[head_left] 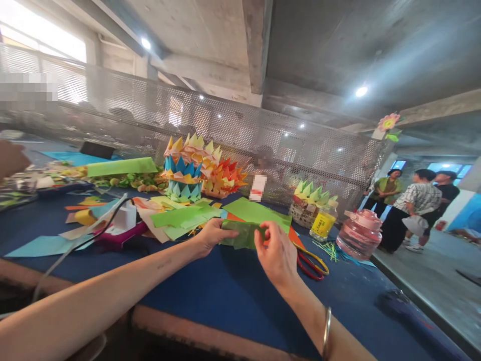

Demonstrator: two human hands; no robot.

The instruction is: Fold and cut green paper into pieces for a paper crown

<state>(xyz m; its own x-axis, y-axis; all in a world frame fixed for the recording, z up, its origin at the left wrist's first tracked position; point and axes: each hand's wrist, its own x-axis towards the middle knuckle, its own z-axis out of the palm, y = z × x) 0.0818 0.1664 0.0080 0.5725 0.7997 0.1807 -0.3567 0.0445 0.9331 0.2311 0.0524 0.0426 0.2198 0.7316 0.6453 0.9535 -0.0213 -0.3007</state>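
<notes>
My left hand and my right hand both pinch a small green paper piece just above the blue table. The left hand grips its left edge, the right its right edge, fingers closed on the paper. A bangle sits on my right wrist. Behind the paper lie larger green sheets and an orange sheet. Scissors with red and yellow handles lie right of my right hand.
Folded paper crowns stand at the back by a perforated metal screen. A yellow-labelled bottle, a pink jug, a woven basket with green folds and loose paper scraps sit around. Three people stand far right.
</notes>
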